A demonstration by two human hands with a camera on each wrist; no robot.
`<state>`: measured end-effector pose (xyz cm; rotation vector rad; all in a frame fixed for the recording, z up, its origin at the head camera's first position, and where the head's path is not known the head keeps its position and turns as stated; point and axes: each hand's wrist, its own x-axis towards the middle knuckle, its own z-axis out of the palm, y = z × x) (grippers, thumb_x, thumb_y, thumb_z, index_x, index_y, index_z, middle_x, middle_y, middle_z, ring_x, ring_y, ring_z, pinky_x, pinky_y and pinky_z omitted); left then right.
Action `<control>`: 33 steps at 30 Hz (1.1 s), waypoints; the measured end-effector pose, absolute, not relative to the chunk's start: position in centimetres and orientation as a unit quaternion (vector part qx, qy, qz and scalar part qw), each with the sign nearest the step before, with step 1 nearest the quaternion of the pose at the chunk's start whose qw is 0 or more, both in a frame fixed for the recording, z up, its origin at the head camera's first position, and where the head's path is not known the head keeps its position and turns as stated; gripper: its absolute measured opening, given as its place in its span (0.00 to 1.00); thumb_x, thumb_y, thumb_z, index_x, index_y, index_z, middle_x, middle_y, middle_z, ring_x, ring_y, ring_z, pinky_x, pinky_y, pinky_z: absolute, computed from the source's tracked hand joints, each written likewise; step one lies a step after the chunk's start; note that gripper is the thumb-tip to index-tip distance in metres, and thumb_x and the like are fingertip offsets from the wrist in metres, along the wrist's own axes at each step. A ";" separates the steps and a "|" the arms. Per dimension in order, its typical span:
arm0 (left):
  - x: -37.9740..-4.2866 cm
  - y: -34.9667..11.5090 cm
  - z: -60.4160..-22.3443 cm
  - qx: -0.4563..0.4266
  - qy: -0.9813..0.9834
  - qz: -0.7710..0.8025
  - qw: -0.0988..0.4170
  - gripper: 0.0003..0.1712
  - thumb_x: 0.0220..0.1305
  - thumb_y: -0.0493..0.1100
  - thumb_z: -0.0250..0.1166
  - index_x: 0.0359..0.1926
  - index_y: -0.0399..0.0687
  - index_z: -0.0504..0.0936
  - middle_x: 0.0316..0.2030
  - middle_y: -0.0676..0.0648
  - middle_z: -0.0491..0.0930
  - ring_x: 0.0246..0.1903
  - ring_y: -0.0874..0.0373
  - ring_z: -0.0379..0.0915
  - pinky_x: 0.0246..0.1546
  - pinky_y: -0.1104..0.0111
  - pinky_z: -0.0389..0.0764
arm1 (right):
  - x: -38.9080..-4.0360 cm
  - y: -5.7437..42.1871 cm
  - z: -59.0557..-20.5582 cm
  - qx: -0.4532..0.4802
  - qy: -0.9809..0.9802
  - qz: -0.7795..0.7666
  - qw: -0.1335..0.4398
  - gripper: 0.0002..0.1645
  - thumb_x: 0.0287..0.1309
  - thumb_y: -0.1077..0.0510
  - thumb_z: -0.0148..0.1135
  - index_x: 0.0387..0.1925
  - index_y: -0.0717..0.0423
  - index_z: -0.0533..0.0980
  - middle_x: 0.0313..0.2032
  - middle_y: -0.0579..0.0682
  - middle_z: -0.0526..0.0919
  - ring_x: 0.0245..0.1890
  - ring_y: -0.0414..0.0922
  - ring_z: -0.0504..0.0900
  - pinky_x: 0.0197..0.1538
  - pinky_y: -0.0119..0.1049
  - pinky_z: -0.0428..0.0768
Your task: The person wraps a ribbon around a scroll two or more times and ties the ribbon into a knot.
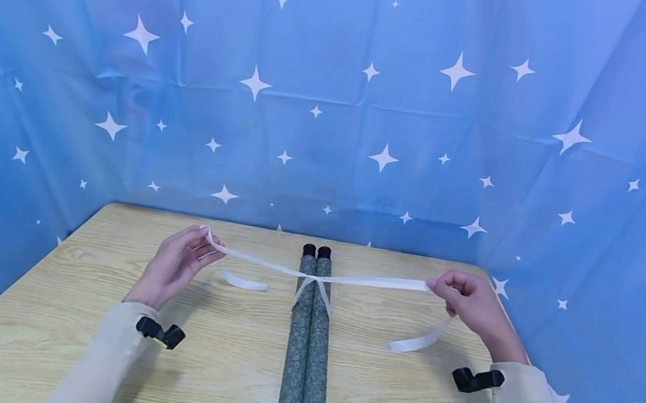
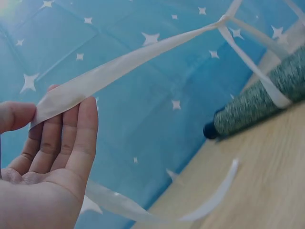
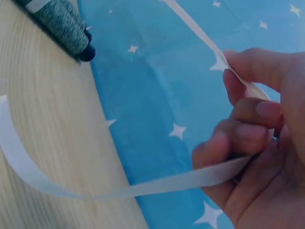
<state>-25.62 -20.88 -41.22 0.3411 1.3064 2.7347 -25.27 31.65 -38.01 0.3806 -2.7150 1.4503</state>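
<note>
Two dark green scroll rolls (image 1: 306,354) with black end knobs lie side by side on the table, pointing away from me. A white ribbon (image 1: 380,282) loops round their upper part and crosses in a small knot (image 2: 223,20) raised above them. My left hand (image 1: 176,263) pinches one ribbon end section between thumb and fingers, with a loose tail (image 2: 209,205) hanging down to the table. On the other side my right hand (image 1: 471,306) pinches the opposite length, its other fingers curled round the ribbon, and a tail (image 3: 33,176) trails from it. Both lengths are stretched out sideways.
The wood-grain table (image 1: 55,328) reaches back to a blue curtain (image 1: 335,41) with white stars, which also runs along both sides. Black wrist cameras (image 1: 159,332) sit at the cuffs of the light sleeves (image 1: 100,364).
</note>
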 end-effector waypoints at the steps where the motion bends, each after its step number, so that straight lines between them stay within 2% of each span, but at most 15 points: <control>1: -25.5 -21.2 -41.4 0.104 0.430 0.896 0.045 0.08 0.75 0.37 0.53 0.38 0.40 0.78 0.38 0.44 0.81 0.45 0.51 0.78 0.61 0.55 0.69 | -25.3 31.9 -38.2 0.122 -0.876 0.466 0.022 0.22 0.65 0.41 0.61 0.36 0.58 0.78 0.19 0.45 0.68 0.17 0.50 0.64 0.25 0.39 0.69; 4: -25.1 -22.2 -42.1 0.087 0.436 0.894 0.052 0.08 0.75 0.37 0.53 0.39 0.39 0.78 0.38 0.44 0.80 0.44 0.52 0.78 0.61 0.55 0.69 | -25.2 32.6 -38.7 0.108 -0.882 0.458 0.028 0.22 0.65 0.40 0.60 0.35 0.57 0.77 0.18 0.41 0.66 0.15 0.47 0.60 0.22 0.40 0.67; 7: -24.6 -23.1 -42.7 0.079 0.448 0.889 0.063 0.09 0.75 0.36 0.53 0.40 0.39 0.79 0.38 0.44 0.80 0.43 0.53 0.79 0.60 0.55 0.70 | -25.2 33.4 -39.1 0.092 -0.891 0.444 0.037 0.23 0.65 0.39 0.60 0.35 0.56 0.78 0.17 0.40 0.65 0.14 0.45 0.62 0.21 0.39 0.68; 8: -24.4 -23.4 -42.8 0.078 0.452 0.886 0.067 0.10 0.76 0.36 0.52 0.40 0.38 0.79 0.38 0.44 0.81 0.43 0.53 0.79 0.60 0.55 0.70 | -25.2 33.6 -39.2 0.084 -0.894 0.439 0.040 0.24 0.64 0.38 0.60 0.36 0.55 0.78 0.15 0.42 0.61 0.14 0.44 0.62 0.21 0.39 0.68; 11: -23.9 -24.2 -43.2 0.073 0.459 0.882 0.075 0.10 0.76 0.36 0.52 0.40 0.38 0.80 0.38 0.44 0.81 0.43 0.53 0.79 0.60 0.56 0.70 | -25.2 34.3 -39.6 0.069 -0.899 0.429 0.048 0.24 0.64 0.37 0.60 0.36 0.55 0.79 0.15 0.41 0.60 0.14 0.42 0.61 0.20 0.39 0.68; 20: -22.3 -26.5 -43.7 0.048 0.499 0.861 0.086 0.11 0.77 0.36 0.51 0.39 0.40 0.79 0.37 0.46 0.80 0.41 0.53 0.80 0.56 0.58 0.74 | -25.0 36.4 -40.9 0.033 -0.912 0.406 0.050 0.28 0.64 0.34 0.58 0.36 0.57 0.79 0.17 0.42 0.63 0.17 0.43 0.64 0.24 0.38 0.68; 25: -21.9 -26.9 -44.2 0.034 0.538 0.837 0.087 0.11 0.77 0.39 0.52 0.40 0.40 0.80 0.37 0.45 0.80 0.42 0.53 0.80 0.56 0.57 0.74 | -24.9 37.0 -41.8 0.032 -0.920 0.385 0.059 0.29 0.64 0.34 0.57 0.37 0.58 0.80 0.23 0.48 0.71 0.21 0.45 0.66 0.31 0.38 0.67; 28: -21.8 -27.0 -44.5 0.025 0.547 0.832 0.085 0.11 0.77 0.39 0.52 0.41 0.37 0.79 0.38 0.44 0.80 0.42 0.51 0.80 0.56 0.56 0.74 | -24.8 37.1 -42.3 0.028 -0.922 0.382 0.065 0.30 0.65 0.35 0.57 0.38 0.60 0.81 0.31 0.52 0.76 0.23 0.45 0.66 0.31 0.38 0.66; 33: -21.9 -27.0 -44.8 0.004 0.547 0.832 0.086 0.10 0.76 0.37 0.52 0.40 0.35 0.77 0.37 0.42 0.80 0.42 0.49 0.81 0.56 0.56 0.74 | -24.7 37.3 -42.9 0.016 -0.923 0.379 0.057 0.33 0.65 0.34 0.56 0.39 0.62 0.80 0.40 0.55 0.79 0.26 0.44 0.67 0.32 0.38 0.66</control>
